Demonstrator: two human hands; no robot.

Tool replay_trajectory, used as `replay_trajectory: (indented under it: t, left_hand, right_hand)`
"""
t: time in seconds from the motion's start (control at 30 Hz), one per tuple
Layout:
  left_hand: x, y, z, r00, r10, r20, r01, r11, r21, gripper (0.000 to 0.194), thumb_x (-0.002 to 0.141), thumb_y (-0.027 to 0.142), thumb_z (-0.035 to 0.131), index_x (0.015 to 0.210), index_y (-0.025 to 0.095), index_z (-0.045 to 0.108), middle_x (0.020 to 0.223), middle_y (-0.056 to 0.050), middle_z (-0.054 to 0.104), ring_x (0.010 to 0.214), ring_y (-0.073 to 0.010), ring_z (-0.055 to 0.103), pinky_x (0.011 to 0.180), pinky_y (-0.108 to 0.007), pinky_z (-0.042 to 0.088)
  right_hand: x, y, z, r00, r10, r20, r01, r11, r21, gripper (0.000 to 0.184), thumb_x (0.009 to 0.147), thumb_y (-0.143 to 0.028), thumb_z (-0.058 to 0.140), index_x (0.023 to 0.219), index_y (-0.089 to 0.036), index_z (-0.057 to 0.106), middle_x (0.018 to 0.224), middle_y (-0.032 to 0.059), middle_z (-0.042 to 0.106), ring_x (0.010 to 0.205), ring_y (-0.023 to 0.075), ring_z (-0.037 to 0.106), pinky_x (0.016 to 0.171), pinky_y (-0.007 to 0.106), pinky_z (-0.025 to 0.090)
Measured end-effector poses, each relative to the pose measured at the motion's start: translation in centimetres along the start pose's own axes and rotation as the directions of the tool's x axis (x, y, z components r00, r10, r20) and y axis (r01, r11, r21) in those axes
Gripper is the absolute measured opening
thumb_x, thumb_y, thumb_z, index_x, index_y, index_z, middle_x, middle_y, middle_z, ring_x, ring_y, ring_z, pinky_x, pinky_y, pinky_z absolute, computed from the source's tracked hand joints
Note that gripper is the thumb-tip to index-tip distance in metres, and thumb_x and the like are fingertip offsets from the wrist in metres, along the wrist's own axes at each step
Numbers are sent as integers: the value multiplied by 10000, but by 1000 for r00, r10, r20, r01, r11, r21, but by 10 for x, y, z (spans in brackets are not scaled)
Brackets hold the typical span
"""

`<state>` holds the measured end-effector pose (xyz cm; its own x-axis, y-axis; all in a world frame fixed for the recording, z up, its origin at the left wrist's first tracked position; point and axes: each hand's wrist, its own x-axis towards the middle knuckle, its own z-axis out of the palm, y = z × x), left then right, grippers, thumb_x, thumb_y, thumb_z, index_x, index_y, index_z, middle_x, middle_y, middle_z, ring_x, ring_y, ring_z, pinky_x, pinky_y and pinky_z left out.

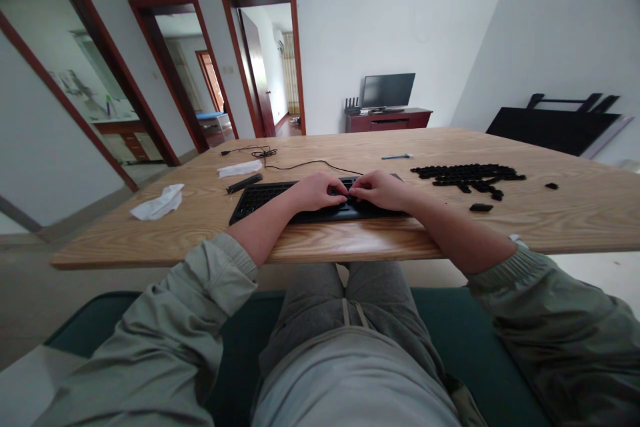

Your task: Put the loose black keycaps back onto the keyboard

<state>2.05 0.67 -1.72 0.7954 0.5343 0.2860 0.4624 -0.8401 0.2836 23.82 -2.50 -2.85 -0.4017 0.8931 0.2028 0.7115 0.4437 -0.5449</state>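
Observation:
A black keyboard lies on the wooden table before me, tilted slightly, its left part showing dark key positions. My left hand rests over its middle, thumb and fingers drawn together in a pinch. Close beside it, my right hand is closed the same way, its fingertips almost meeting the left ones. Whatever is between the fingertips is too small and hidden to make out. Many loose black keycaps lie in a cluster to the right, with a longer keycap nearer me and a single keycap farther right.
Left of the keyboard are a black bar-shaped piece and two white tissues. The keyboard's cable runs behind it, coiled at the far left. A thin blue brush-like tool lies behind. The table's front edge is close to me.

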Motion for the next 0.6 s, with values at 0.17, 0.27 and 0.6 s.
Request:
replay_trajectory:
  t: [0.17,0.27,0.6]
  left_hand:
    - [1,-1,0,999,15,40,-17,999,50,255,878,319,622,1018,192,793,900,-49,771,760,-163,655,694,-272,442]
    - [2,-1,0,999,29,45,-32,998,60,238,886,304,627,1015,194,794,914,-51,772,784,-167,662,719,-272,452]
    - [3,-1,3,998,66,25,-68,994,86,236,892,301,612,995,198,798,899,-54,772,778,-173,667,728,-275,460]
  right_hand:
    - [1,3,2,1000,-28,7,29,995,-96,304,878,-388,544,844,-179,762,757,43,725,623,155,548,576,284,378]
    - [2,3,3,998,-57,-7,55,988,-143,277,887,-352,540,867,-189,763,798,44,742,642,156,573,603,283,396]
    - [-2,3,2,997,-67,-45,59,986,-157,271,902,-359,541,876,-189,750,798,44,738,663,159,587,610,276,407]
